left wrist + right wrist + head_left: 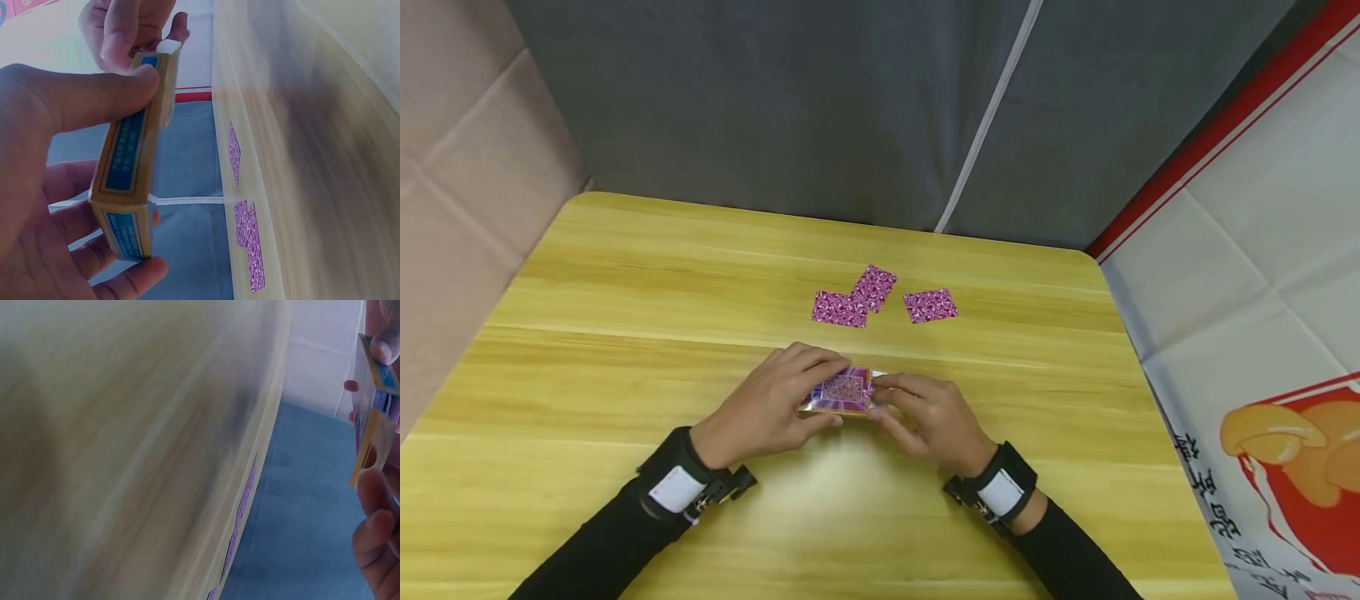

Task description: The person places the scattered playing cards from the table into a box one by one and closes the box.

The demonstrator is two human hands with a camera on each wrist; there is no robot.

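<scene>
A small purple card box (842,390) with gold edges is held just above the table. My left hand (771,404) grips it, thumb along the narrow side (128,147) and fingers beneath and behind. At the box's other end the flap (379,434) stands open, and what look like packed cards show inside. My right hand (932,417) pinches that flap end between thumb and fingers. Beyond both hands lie three pink-and-white patterned cards: a left card (837,309) touching a tilted middle card (876,287), and a right card (931,306) apart.
The light wood table (625,333) has a far edge against a dark grey curtain (775,108). At the right stands a white panel (1247,250) with red trim and printed pictures. A pale padded wall (467,167) is on the left.
</scene>
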